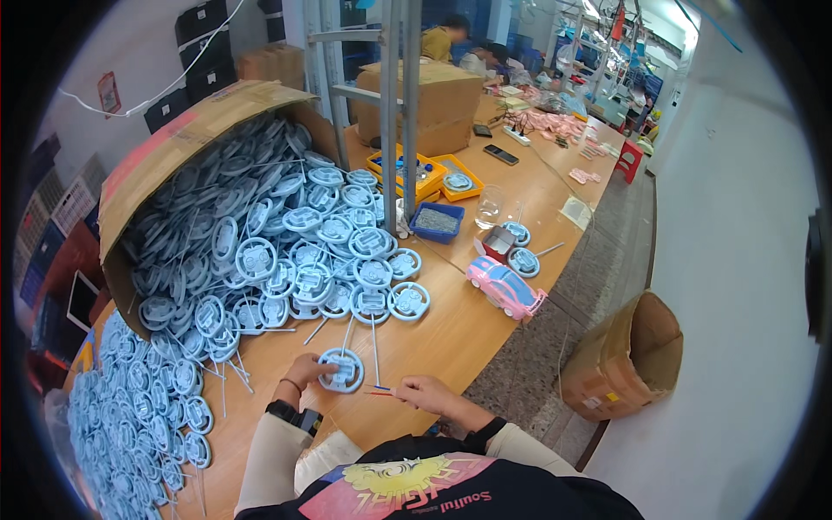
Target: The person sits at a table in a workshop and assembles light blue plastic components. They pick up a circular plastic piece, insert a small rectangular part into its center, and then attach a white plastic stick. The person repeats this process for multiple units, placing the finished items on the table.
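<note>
At the lower centre of the frame, we see the pale-blue wheel [347, 373], its left rim clamped by the left hand's [305, 370] fingers. Our right hand [425, 394] pinches thin red-and-blue pieces [380, 394], pointing left, near the wheel.

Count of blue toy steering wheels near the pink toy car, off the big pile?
2: a nearer wheel just behind the pink toy car, and a farther wheel beyond it, beside the small open box. Others may be hidden.
</note>
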Motion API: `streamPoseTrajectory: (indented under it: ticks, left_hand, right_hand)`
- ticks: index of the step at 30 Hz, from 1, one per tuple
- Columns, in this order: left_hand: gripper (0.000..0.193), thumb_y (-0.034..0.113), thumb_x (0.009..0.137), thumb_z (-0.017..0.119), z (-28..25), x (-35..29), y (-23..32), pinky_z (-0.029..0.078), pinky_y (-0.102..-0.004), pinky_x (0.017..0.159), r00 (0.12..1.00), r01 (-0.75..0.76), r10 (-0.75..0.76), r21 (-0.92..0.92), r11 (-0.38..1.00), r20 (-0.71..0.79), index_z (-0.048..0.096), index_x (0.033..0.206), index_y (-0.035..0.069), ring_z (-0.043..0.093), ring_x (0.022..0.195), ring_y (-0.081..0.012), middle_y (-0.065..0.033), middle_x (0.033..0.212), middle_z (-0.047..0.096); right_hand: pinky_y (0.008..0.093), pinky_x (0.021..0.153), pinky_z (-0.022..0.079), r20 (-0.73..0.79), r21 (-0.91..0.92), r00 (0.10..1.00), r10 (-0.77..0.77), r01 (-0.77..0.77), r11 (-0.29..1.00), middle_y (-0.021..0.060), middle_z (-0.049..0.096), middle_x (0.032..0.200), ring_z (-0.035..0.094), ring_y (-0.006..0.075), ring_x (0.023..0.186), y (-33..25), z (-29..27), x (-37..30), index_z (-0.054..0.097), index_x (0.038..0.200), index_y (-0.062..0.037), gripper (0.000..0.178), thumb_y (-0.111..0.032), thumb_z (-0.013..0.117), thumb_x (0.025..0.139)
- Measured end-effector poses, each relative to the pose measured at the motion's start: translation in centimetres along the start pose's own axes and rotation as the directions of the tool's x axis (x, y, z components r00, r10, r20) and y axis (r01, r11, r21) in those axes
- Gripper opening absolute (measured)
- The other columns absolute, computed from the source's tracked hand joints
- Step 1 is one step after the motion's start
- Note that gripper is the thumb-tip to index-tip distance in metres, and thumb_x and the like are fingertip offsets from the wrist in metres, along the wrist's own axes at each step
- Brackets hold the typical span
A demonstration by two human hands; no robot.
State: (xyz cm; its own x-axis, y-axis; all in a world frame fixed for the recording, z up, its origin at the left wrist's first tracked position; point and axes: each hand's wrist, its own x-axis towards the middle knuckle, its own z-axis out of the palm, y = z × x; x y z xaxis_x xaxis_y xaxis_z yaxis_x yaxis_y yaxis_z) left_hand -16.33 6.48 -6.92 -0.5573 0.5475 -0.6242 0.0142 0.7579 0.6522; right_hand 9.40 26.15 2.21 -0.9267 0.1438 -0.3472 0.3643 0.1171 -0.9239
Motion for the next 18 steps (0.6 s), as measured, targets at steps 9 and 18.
streamPoseTrajectory:
  ticks: [9, 18]
  left_hand:
    - [0.038, 0.021, 0.075, 0.067, 2.4, -13.2, -4.3, 0.049, -0.0330, 0.075, 0.981, -0.109, 0.192, -0.725, 0.680, 0.033, 0.053, 0.105, 0.004, 0.059, 0.086, -0.0180, -0.0062, 0.096, 0.060]
    - [0.032, 0.021, 0.091, 0.045, 5.2, -15.3, 0.9, 0.048, -0.0326, 0.080, 0.948, -0.252, 0.294, -0.850, 0.463, -0.121, 0.047, 0.115, 0.000, 0.057, 0.088, -0.0160, -0.0067, 0.099, 0.057]
  right_hand:
    - [0.0306, 0.052, 0.041, -0.089, -0.317, 0.984, -0.156, 0.120, 0.941, 0.0076, 0.057, 0.061, 0.054, 0.0198, 0.056, -1.6, 0.3, -0.7, 0.056, 0.067, -0.0065, 0.034, -0.039, 0.058, 0.077]
    - [0.0274, 0.045, 0.035, -0.062, -0.381, 0.975, -0.214, 0.175, 0.908, 0.0055, 0.049, 0.052, 0.045, 0.0132, 0.048, -2.4, 2.1, -0.4, 0.054, 0.064, -0.0024, 0.043, -0.043, 0.062, 0.077]
